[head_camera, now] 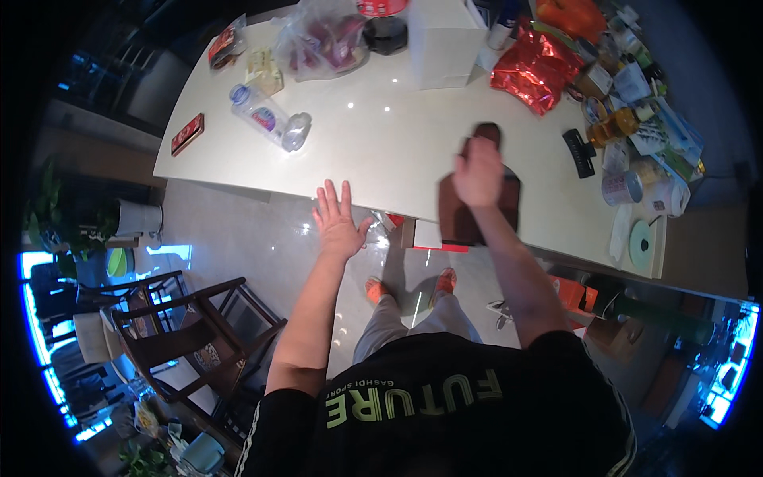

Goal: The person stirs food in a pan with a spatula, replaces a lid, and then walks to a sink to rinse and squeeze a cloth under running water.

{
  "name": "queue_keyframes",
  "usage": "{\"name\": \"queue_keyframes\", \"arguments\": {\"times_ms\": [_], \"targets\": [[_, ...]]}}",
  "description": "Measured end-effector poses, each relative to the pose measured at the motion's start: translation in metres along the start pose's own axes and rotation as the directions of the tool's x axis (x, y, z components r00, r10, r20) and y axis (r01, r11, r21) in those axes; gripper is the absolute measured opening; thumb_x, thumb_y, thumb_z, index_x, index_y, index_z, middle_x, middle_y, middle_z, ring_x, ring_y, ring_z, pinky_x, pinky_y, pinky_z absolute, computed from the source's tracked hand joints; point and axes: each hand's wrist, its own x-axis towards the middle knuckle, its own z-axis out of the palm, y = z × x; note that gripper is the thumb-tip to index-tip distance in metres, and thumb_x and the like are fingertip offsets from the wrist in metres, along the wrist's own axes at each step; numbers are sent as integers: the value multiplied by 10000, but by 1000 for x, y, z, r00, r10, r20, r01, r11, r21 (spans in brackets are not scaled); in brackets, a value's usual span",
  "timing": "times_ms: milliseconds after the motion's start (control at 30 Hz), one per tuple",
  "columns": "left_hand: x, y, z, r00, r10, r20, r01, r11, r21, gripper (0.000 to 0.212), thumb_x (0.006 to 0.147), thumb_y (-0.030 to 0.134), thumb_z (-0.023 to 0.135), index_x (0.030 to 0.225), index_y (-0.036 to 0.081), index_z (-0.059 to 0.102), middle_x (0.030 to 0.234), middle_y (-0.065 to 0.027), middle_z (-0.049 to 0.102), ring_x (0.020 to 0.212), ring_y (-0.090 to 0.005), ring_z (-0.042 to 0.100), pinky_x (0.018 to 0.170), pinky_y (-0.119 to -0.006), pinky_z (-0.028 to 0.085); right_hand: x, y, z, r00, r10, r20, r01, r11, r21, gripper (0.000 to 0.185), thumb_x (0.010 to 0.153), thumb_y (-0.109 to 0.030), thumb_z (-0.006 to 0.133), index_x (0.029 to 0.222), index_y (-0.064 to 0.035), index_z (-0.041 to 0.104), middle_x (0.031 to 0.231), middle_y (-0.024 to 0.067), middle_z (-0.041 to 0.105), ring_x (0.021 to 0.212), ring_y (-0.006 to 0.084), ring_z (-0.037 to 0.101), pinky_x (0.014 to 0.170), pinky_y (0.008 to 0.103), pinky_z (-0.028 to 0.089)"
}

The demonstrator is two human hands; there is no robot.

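Note:
My right hand (480,173), blurred, is closed over the narrow neck of a dark brown paddle-shaped board (471,217). The board's rounded end shows beyond my fingers, and its broad part reaches the near edge of the white table (369,161). What it is made of cannot be told. My left hand (340,223) is empty, with its fingers spread at the table's near edge. Farther left on the tabletop lies a clear plastic bottle (259,113) with a blue cap.
A red phone-shaped item (188,135) lies at the left. Along the back are a plastic bag (325,45), a white box (444,50) and a shiny red packet (533,68). Jars and bottles crowd the right, near a black hair claw (579,154). Wooden chairs (197,340) stand lower left.

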Motion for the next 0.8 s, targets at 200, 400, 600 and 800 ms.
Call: {"name": "queue_keyframes", "arguments": {"times_ms": [200,400,600,800], "targets": [[0,-7,-12,995,96,8,-96,995,-8,947,749,246,734,1492,221,148,1553,-146,27,1428,-357,50,1090,-610,154,4,-155,51,882,-430,193,361,880,310,418,795,-224,608,1158,-30,538,1235,119,527,1212,282,440,1046,440,307],[-29,-90,-26,986,164,-33,-167,950,-262,747,771,155,684,1433,159,337,1537,-165,129,1405,-384,152,1101,-577,163,-13,-107,9,778,-515,360,391,845,364,397,789,-139,568,1180,-65,557,1301,132,515,1225,304,464,1038,441,352],[-71,-180,-23,993,-118,-21,100,911,-401,667,809,201,684,1400,123,385,1502,-237,167,1361,-409,246,1094,-432,290,-43,27,-20,947,322,-4,-317,932,-175,404,822,-198,558,1189,-30,535,1174,173,568,1086,347,541,921,461,432],[-98,-206,-18,966,-249,71,253,848,-466,658,820,228,677,1396,101,386,1501,-240,170,1355,-399,267,1090,-415,304,-51,-170,30,995,-67,72,66,998,13,335,759,-136,593,1071,-20,550,1086,171,561,981,346,556,837,487,442]]}}
